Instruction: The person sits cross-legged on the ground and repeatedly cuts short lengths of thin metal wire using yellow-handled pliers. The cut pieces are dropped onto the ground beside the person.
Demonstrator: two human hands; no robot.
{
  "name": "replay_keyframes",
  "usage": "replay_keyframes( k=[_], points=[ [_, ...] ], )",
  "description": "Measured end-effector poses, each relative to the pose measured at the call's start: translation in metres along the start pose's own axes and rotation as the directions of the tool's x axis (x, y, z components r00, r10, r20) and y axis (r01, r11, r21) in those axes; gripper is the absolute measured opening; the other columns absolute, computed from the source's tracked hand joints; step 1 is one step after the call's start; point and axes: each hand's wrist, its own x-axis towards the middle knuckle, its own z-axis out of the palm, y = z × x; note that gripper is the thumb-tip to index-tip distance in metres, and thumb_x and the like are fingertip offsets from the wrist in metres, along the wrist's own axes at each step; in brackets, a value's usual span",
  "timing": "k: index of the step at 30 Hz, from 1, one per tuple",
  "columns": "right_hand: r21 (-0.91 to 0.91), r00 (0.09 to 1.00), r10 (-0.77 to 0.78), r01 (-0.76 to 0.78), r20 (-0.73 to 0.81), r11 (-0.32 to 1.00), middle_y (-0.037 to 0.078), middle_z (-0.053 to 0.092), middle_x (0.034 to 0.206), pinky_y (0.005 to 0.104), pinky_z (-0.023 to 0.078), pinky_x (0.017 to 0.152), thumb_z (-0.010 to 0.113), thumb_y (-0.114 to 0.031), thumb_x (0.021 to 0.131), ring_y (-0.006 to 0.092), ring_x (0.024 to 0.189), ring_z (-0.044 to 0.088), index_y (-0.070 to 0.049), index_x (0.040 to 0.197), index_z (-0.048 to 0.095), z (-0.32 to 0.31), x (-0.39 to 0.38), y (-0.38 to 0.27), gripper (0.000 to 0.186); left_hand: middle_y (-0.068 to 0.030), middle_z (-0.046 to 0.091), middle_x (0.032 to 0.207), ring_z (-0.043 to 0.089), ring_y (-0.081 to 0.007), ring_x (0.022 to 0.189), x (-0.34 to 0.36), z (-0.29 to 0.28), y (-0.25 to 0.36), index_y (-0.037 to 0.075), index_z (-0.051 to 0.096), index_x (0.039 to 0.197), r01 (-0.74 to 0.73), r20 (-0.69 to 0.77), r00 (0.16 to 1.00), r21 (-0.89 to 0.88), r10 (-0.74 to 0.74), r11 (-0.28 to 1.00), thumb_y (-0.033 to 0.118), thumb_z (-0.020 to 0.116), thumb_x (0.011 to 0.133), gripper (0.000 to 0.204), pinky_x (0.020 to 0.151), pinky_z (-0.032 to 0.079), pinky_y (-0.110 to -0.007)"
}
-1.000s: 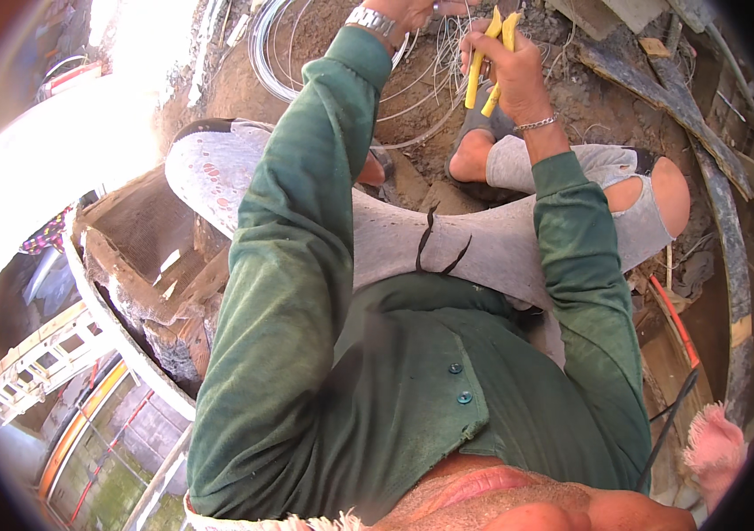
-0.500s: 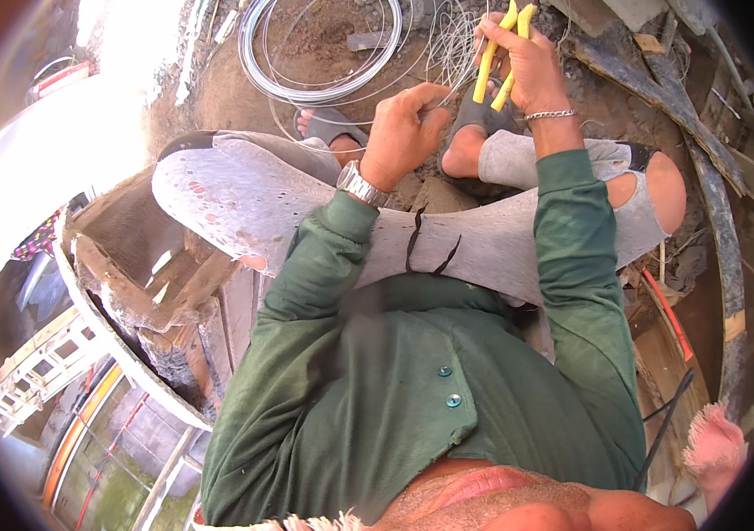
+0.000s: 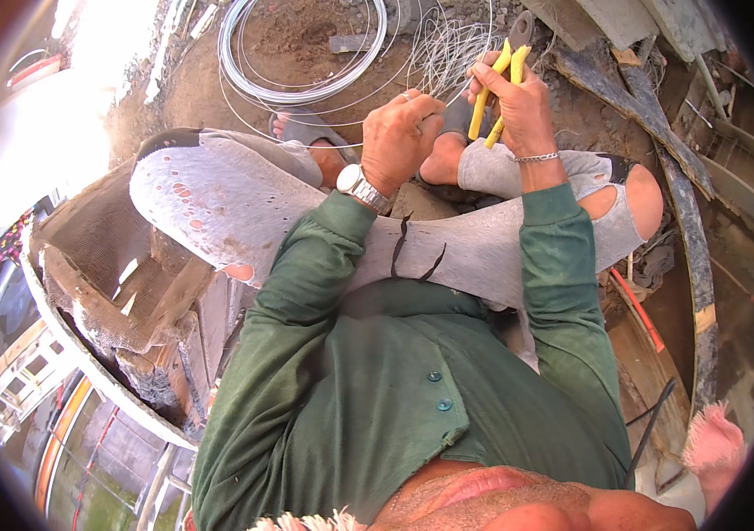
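Note:
My right hand [image 3: 525, 104] is closed around pincers with yellow handles [image 3: 487, 93]. Their grey metal head [image 3: 521, 29] points away from me, and the two handle ends stand slightly apart below my fingers. To the left, my left hand [image 3: 394, 142] is closed in a pinch, with thin wire [image 3: 458, 92] running from its fingertips toward the right hand. Another stretch of that wire trails off leftward. Beyond both hands lies a loose tangle of thin wire [image 3: 452, 51] on the soil. A larger coil of silvery wire [image 3: 228, 55] rests farther left.
I sit with my legs bent outward in torn grey trousers [image 3: 306, 190]. A rough wooden box [image 3: 85, 292] stands at my left. Long dirty boards [image 3: 691, 265] and a red rod [image 3: 638, 310] lie on the right. A flat grey piece [image 3: 350, 42] lies near the coil.
My right hand has drawn the pincers nearer to my body, and their metal head now shows. The left hand has shifted only slightly and stays closed. The whole view has slid a little.

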Motion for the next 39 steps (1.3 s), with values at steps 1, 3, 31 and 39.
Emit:
replay_keyframes(
  k=[1, 3, 31, 39],
  points=[
    [0.013, 1.000, -0.003, 0.003, 0.001, 1.000, 0.008, 0.070, 0.092, 0.0292, 0.058, 0.068, 0.072, -0.007, 0.094, 0.0132, 0.076, 0.067, -0.002, 0.106, 0.066, 0.000, 0.002, 0.002, 0.014, -0.0079, 0.069, 0.086, 0.070, -0.0314, 0.078, 0.001, 0.001, -0.001, 0.012, 0.075, 0.094, 0.000, -0.001, 1.000, 0.009, 0.000, 1.000, 0.012, 0.071, 0.083, 0.011, 0.067, 0.057, -0.042],
    [0.020, 1.000, 0.000, -0.001, 0.015, 1.000, 0.009, 0.069, 0.094, 0.0310, 0.058, 0.070, 0.071, -0.007, 0.096, 0.0144, 0.078, 0.067, -0.002, 0.108, 0.065, -0.001, 0.004, 0.004, 0.014, -0.0076, 0.069, 0.088, 0.070, -0.0314, 0.078, 0.000, 0.004, 0.000, 0.012, 0.074, 0.096, -0.005, -0.024, 1.000, -0.001, 0.005, 1.000, 0.011, 0.070, 0.084, 0.014, 0.066, 0.057, -0.042],
    [-0.410, 0.990, 0.065, -0.009, 0.122, 0.912, 0.003, 0.067, 0.069, 0.0276, 0.049, 0.055, 0.077, -0.028, 0.093, 0.0102, 0.060, 0.062, 0.001, 0.091, 0.071, 0.014, -0.003, 0.013, 0.030, -0.0112, 0.065, 0.091, 0.066, -0.0305, 0.087, 0.017, 0.009, -0.005, 0.009, 0.069, 0.109, 0.310, 0.014, 0.947, -0.308, -0.322, 0.899, 0.005, 0.078, 0.075, 0.035, 0.073, 0.053, -0.041],
    [-0.507, 0.973, 0.039, 0.083, 0.226, 0.858, 0.006, 0.069, 0.069, 0.0289, 0.052, 0.058, 0.076, -0.027, 0.092, 0.0113, 0.062, 0.065, 0.001, 0.090, 0.071, 0.016, -0.006, 0.007, 0.028, -0.0118, 0.067, 0.107, 0.063, -0.0335, 0.102, 0.026, -0.001, -0.003, 0.012, 0.065, 0.108, -0.076, -0.115, 0.984, 0.422, 0.137, 0.903, 0.030, 0.088, 0.070, 0.048, 0.085, 0.049, -0.043]
  ],
)
